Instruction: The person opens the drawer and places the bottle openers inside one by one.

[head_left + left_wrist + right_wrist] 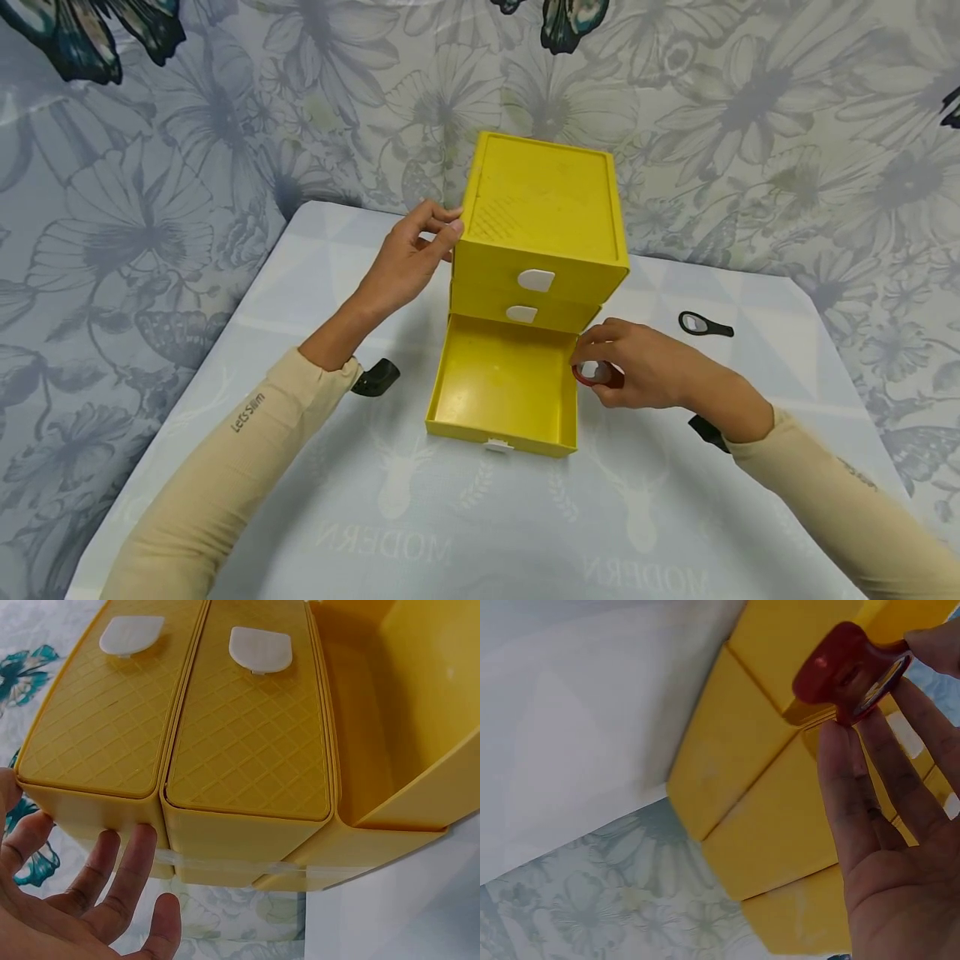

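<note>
A yellow three-drawer box (543,196) stands on the table, its bottom drawer (504,383) pulled out and the two upper ones closed. My left hand (408,258) touches the box's left side near the top front corner; in the left wrist view its fingers (135,862) lie fairly straight against the side wall. Beside the right wall of the pulled-out drawer, my right hand (637,362) pinches a small red object (851,671) between thumb and fingers. That object has a round pale face in a red rim and a flared end; its exact kind is unclear.
A small black object (705,324) with a ring-shaped head and short handle lies on the table to the right of the box. White tabs (536,280) mark the drawer fronts. Flowered wall covering (360,108) rises behind the table (525,533).
</note>
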Demonstrator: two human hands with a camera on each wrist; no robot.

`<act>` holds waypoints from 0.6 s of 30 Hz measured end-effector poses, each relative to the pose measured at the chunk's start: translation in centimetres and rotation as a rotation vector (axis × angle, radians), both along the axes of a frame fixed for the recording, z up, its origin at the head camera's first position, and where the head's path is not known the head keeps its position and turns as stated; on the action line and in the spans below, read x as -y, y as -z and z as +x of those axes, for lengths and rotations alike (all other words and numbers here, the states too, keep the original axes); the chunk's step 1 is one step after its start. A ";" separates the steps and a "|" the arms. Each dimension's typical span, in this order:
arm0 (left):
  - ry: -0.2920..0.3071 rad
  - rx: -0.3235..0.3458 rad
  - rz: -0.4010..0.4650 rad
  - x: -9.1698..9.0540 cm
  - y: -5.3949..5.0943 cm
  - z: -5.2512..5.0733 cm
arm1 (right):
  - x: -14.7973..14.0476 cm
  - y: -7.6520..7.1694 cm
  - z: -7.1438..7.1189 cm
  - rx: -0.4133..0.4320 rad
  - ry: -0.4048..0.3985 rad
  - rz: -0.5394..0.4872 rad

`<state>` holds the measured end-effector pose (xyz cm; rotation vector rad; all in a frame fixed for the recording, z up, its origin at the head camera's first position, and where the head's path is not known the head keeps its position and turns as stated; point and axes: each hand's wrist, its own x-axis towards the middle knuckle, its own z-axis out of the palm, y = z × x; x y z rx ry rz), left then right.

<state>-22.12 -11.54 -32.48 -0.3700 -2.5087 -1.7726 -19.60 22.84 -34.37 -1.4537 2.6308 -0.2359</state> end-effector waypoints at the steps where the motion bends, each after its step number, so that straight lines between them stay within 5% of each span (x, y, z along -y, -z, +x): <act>1: -0.001 0.000 -0.001 0.0 0.0 0.0 | 0.4 -0.1 0.1 0.002 -0.009 0.002; 12: -0.005 -0.014 0.000 0.2 0.2 0.0 | 4.5 -0.3 -0.4 0.065 -0.199 0.006; 18: -0.001 -0.011 -0.005 0.0 0.2 -0.2 | 6.2 0.2 -0.8 0.057 -0.233 0.003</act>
